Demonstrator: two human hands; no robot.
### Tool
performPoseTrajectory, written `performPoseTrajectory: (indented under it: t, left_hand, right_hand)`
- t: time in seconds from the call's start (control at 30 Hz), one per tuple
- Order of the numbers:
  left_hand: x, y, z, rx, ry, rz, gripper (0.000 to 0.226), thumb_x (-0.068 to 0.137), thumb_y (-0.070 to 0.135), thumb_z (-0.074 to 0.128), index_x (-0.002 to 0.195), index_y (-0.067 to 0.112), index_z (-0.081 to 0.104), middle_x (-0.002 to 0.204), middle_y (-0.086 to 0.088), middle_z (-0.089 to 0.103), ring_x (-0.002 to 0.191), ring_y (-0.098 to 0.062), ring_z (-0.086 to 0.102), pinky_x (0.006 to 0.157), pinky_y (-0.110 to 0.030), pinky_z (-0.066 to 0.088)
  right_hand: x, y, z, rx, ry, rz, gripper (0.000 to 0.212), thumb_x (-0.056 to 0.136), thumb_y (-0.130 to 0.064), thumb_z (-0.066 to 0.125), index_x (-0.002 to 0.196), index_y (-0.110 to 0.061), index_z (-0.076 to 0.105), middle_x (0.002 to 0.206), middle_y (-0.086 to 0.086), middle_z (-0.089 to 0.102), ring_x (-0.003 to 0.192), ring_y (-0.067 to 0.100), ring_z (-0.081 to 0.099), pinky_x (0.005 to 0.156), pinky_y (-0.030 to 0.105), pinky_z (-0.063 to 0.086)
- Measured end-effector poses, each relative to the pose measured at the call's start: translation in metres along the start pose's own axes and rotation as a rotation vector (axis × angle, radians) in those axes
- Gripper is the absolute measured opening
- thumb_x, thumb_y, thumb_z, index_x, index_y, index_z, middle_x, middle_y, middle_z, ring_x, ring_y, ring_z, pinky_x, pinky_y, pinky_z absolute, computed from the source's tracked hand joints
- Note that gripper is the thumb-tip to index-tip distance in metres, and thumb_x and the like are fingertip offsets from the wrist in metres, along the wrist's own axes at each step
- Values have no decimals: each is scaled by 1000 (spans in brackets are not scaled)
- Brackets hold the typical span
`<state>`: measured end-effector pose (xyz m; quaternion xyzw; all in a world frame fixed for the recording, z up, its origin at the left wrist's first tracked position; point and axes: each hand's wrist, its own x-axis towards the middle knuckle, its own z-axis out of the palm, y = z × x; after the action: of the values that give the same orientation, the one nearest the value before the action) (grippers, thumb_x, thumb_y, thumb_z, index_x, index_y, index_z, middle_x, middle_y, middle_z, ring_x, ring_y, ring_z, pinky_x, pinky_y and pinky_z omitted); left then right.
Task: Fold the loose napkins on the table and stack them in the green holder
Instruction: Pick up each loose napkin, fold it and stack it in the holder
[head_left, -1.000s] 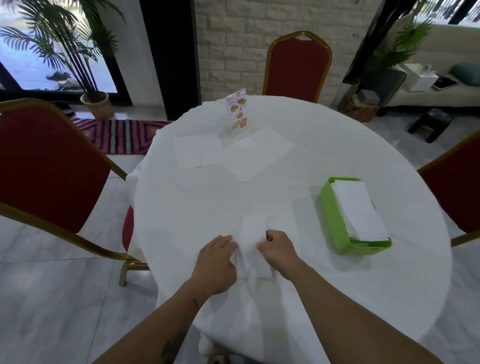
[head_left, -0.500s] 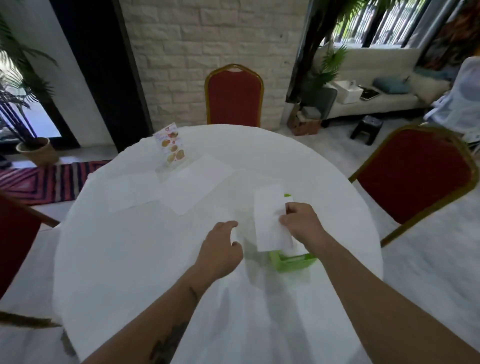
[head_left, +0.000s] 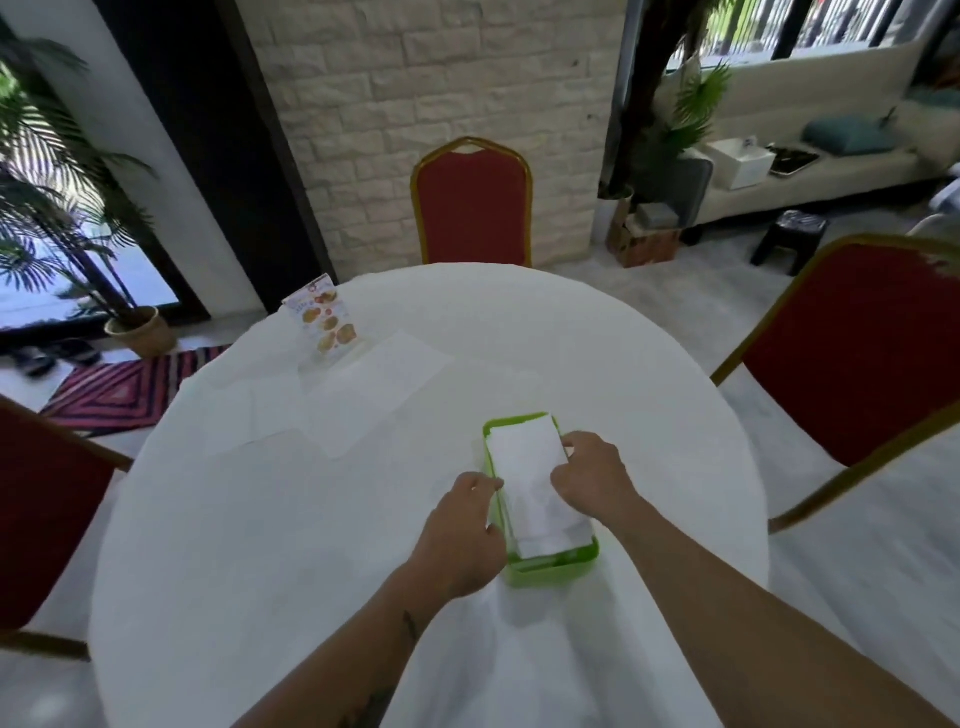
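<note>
The green holder (head_left: 550, 569) stands on the white round table (head_left: 270, 545), in front of me and slightly to the right. A folded white napkin (head_left: 522, 457) lies on top of the stack inside it. My right hand (head_left: 592, 480) pinches that napkin's right edge with curled fingers, over the holder. My left hand (head_left: 460, 530) rests against the holder's left rim, its fingers loosely curled and its thumb touching the napkin's edge. Two loose unfolded napkins lie flat farther back, one at the centre (head_left: 379, 389) and one to its left (head_left: 254, 410).
A standing menu card (head_left: 324, 322) is at the far left of the table, right behind the loose napkins. Red chairs stand at the far side (head_left: 472, 208), at the right (head_left: 857, 348) and at the left (head_left: 47, 509).
My right hand lifted the folded napkin off the table, carried it right and set it down into the green holder. My left hand followed to the holder's left rim. My head turned right.
</note>
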<state>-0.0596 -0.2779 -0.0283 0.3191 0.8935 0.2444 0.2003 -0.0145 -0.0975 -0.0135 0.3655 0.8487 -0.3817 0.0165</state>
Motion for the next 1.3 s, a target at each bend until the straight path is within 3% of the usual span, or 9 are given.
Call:
performPoseTrajectory:
  t: [0.07,0.17,0.3,0.43,0.57,0.87,1.17,1.3]
  left_hand:
    - [2,6,3,41,25,16,60,84,18,48,143,20,37,153,0,29,134,-22,37,112,-36,33]
    - [5,10,9,143,39,64,61,83,23,43,144,21,38,156,2,28,138,-21,32,115,-36,28]
    - [7,10,17,282,-9,95,55,89,25,46,144,18,40,154,1,34,139,-19,32,116,-34,25]
    - [6,9,16,226,-15,103,53,88,25,47,141,18,45,151,0,39,138,-19,34,115,-31,26]
    - [18,-4,-7,45,109,16,49,82,20,44,130,21,55,139,3,52,128,-17,45,111,-28,31]
    - [41,-81,-82,-142,304,-150,41,86,10,50,124,19,60,131,1,57,118,-18,54,101,-27,40]
    - [80,-182,-118,-159,173,-273,52,83,17,51,135,20,48,144,-2,41,129,-21,44,102,-28,34]
    - [101,-213,-118,-74,43,-267,68,81,24,52,145,20,32,156,-2,24,141,-23,29,115,-39,28]
  right_hand:
    - [-2,4,1,-110,22,-54,50,80,-14,55,130,-10,51,126,10,54,115,30,53,86,32,44]
    - [-10,11,8,-387,114,-279,53,83,-25,52,135,-15,45,133,6,45,119,28,44,94,39,42]
    - [-20,28,20,-567,-38,-446,42,87,-32,44,128,-23,50,137,-2,45,125,22,41,99,40,34]
    - [-21,26,16,-586,-85,-434,39,85,-31,43,122,-24,52,132,-4,48,122,21,43,96,39,32]
    - [-16,-4,10,-445,-75,-419,47,87,-24,47,134,-22,51,139,-3,47,127,22,41,103,41,30]
    - [-7,-101,57,-264,-159,-471,56,87,-17,49,142,-18,44,148,2,41,136,23,36,110,39,36]
    - [7,-141,139,-360,-297,-301,61,87,-17,48,146,-15,38,152,4,36,140,24,32,112,38,33]
    - [15,-147,161,-364,-297,-231,61,87,-18,49,147,-15,36,152,4,35,139,24,33,112,39,34]
